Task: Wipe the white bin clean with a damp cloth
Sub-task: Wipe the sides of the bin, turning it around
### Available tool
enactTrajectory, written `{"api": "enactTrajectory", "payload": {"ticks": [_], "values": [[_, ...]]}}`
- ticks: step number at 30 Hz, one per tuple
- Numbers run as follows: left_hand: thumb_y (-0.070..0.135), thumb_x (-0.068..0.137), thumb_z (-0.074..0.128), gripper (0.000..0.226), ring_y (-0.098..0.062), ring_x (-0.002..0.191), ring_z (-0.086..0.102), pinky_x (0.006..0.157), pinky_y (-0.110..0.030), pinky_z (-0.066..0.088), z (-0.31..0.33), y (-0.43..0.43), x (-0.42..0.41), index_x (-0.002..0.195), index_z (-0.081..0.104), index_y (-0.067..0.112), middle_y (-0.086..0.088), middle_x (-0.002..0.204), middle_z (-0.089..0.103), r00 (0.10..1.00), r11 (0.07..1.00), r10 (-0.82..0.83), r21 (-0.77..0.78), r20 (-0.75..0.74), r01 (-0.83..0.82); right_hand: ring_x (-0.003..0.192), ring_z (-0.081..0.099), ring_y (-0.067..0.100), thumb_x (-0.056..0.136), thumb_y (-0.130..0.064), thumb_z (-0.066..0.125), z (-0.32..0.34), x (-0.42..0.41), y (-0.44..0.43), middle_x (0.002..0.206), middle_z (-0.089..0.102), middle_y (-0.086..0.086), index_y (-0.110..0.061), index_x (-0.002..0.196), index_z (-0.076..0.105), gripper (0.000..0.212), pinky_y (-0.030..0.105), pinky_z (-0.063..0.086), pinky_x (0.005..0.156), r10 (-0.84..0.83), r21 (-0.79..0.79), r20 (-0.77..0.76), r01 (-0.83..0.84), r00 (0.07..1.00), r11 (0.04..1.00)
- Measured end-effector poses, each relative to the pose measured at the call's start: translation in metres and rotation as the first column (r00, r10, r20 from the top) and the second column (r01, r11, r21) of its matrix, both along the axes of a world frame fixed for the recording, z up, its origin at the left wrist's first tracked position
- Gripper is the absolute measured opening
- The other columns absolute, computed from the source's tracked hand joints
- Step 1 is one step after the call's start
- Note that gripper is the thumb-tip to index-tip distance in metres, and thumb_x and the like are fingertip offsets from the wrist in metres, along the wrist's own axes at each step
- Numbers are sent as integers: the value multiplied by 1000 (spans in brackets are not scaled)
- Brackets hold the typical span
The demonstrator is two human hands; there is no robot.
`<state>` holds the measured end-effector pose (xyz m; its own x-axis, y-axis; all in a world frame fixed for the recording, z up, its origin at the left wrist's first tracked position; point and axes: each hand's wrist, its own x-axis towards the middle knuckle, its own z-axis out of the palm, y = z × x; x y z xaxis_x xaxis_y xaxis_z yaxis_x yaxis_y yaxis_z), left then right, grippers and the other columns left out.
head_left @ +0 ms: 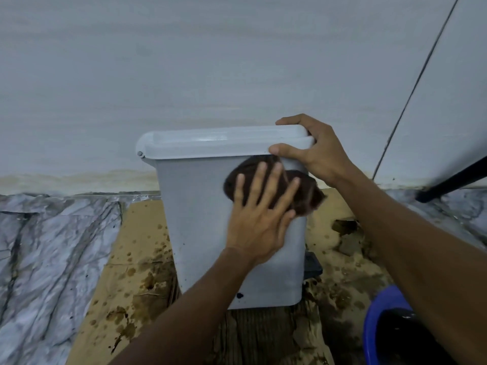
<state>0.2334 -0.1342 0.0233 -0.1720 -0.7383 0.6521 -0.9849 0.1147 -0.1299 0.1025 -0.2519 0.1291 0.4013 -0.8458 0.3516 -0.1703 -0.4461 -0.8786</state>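
Note:
A white lidded bin point(200, 233) stands upright on stained cardboard in front of a pale wall. A dark brown cloth point(307, 193) lies flat against the upper right of the bin's near side. My left hand point(259, 217) presses on the cloth with straight, spread fingers. My right hand point(312, 151) grips the lid's right corner, thumb on the front edge and fingers curled over the top. The lid is closed.
Wet, brown-stained cardboard point(131, 272) covers the floor under the bin, with marble tiles point(47, 246) to the left. A blue bucket point(382, 312) with dark contents sits at the lower right. A black leg point(453, 180) slants in at the right.

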Motion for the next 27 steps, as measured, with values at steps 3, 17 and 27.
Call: {"api": "enactTrajectory", "payload": {"ticks": [3, 17, 27], "values": [[43, 107, 37, 58, -32, 157, 8, 126, -56, 0, -26, 19, -4, 161, 27, 24, -12, 169, 16, 977, 984, -148, 126, 152, 129, 97, 65, 5, 69, -35, 91, 1, -5, 0, 114, 69, -8, -26, 110, 71, 48, 22, 56, 84, 11, 27, 7, -11, 1000, 1000], [44, 106, 38, 60, -38, 156, 7, 125, -58, 0, 7, -3, -8, 160, 30, 19, -15, 168, 16, 999, 1000, 9, 28, -32, -8, 96, 65, 5, 67, -33, 93, 0, -2, 0, 112, 70, -9, -27, 107, 71, 46, 22, 55, 87, -16, 93, 47, 11, 999, 996], [47, 104, 35, 62, -33, 157, 9, 126, -52, 3, -41, 55, 48, 159, 29, 20, -14, 169, 14, 997, 995, 82, 65, 0, -81, 91, 66, 1, 76, -35, 87, -1, 0, 0, 113, 68, -10, -28, 108, 71, 37, 20, 57, 77, 14, 147, 82, -26, 997, 989]]}}
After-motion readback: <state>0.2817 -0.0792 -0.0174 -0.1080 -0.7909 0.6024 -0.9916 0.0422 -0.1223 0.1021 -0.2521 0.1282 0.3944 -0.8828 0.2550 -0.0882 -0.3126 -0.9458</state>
